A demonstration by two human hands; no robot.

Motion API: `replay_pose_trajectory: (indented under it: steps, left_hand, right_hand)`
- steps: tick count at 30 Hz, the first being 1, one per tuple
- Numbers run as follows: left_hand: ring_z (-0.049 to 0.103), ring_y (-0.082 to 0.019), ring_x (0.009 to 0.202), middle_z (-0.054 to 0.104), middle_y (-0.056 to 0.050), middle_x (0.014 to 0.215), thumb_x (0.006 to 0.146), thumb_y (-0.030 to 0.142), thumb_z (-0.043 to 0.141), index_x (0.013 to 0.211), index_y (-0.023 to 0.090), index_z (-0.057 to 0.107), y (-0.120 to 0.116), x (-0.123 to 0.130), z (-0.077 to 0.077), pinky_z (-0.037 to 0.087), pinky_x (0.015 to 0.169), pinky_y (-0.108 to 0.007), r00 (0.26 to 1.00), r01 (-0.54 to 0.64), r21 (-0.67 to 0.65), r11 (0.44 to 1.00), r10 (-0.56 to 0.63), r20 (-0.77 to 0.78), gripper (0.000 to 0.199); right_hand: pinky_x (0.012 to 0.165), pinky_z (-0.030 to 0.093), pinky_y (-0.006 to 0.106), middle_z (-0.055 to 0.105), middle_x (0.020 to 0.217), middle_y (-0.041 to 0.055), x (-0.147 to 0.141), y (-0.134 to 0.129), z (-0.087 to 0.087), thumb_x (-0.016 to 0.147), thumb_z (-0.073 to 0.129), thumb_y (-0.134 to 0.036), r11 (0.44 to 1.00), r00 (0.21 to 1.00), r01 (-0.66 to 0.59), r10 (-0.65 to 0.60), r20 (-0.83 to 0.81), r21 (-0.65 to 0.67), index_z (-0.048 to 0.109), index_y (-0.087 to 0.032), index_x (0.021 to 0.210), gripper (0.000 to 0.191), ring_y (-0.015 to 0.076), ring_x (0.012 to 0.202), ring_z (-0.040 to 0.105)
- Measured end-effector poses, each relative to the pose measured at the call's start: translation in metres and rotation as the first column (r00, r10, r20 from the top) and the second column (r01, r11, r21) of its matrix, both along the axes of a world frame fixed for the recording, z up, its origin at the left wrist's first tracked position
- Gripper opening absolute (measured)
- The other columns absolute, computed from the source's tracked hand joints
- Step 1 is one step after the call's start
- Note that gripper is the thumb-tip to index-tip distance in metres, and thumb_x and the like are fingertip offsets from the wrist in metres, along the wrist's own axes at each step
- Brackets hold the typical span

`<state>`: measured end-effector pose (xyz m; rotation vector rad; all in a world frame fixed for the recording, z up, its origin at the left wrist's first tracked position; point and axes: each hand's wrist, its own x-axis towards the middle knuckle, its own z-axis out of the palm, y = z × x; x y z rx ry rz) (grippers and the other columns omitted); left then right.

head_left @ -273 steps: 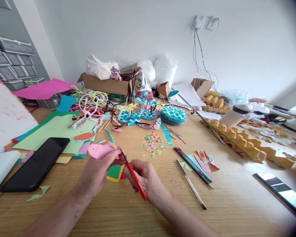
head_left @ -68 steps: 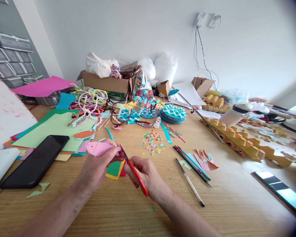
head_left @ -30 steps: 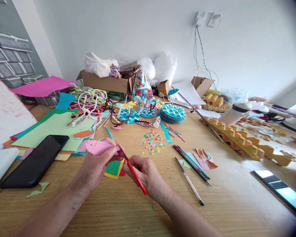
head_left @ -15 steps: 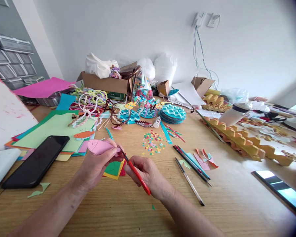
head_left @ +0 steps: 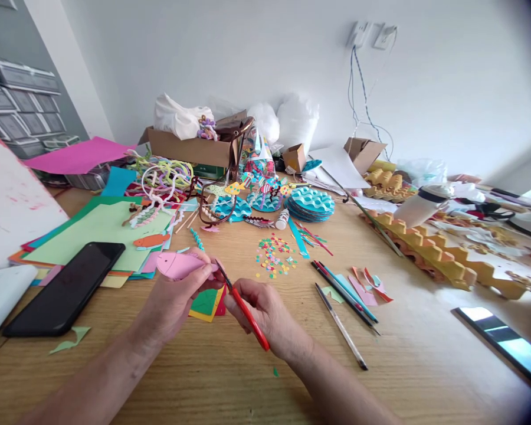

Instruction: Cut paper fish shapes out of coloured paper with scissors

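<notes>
Between the fingers of my left hand (head_left: 177, 295) is a pink paper fish (head_left: 175, 265), with an eye and a curved line drawn on its head, which points left. My right hand (head_left: 259, 307) grips red-handled scissors (head_left: 253, 321). Their blades reach the tail end of the fish beside my left fingertips; how far they are apart is hard to make out. Under my hands lie green, yellow and red paper squares (head_left: 207, 302). An orange paper fish (head_left: 151, 240) rests on the paper sheets to the left.
A black phone (head_left: 66, 289) lies left, beside stacked coloured paper (head_left: 101, 227). Confetti dots (head_left: 275, 255), pencils (head_left: 345, 289) and a pen (head_left: 341, 326) lie right of centre. Farther right are egg-carton strips (head_left: 420, 248), a white bottle (head_left: 422, 203) and a dark tablet-like device (head_left: 504, 342).
Both hands stay almost in place. The scissor blades have shifted slightly at the fish's tail, and the fish has tilted a little.
</notes>
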<state>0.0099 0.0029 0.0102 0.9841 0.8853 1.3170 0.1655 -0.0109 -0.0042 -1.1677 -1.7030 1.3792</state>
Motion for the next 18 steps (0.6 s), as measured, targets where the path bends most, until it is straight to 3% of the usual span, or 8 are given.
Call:
replay_pose_trajectory:
  steps: [8,18]
  left_hand:
    - [0.063,-0.012,0.064,0.067,0.002,0.069,0.065,0.021,0.072,0.064,0.016,0.064,-0.0045,0.0059,-0.0039,0.054,0.059,-0.019,0.992,-0.117,-0.019,0.993,0.118,0.053,0.009]
    - [0.063,-0.012,0.064,0.067,0.002,0.068,0.066,0.019,0.071,0.064,0.017,0.064,-0.0061,0.007,-0.0043,0.053,0.059,-0.019,0.99,-0.128,-0.034,0.991,0.13,0.055,0.007]
  right_hand:
    - [0.043,0.021,0.02,0.037,0.051,-0.0061,-0.0047,-0.0042,-0.006,0.082,0.058,-0.041,0.999,0.999,0.034,-0.033,-0.019,0.014,0.042,-0.018,0.06,0.036,0.0072,0.047,0.03]
    - [0.042,0.02,0.019,0.037,0.05,-0.0062,-0.0051,-0.0022,-0.0084,0.081,0.059,-0.043,0.998,0.998,0.053,-0.053,-0.019,0.012,0.043,-0.018,0.06,0.036,0.0069,0.046,0.03]
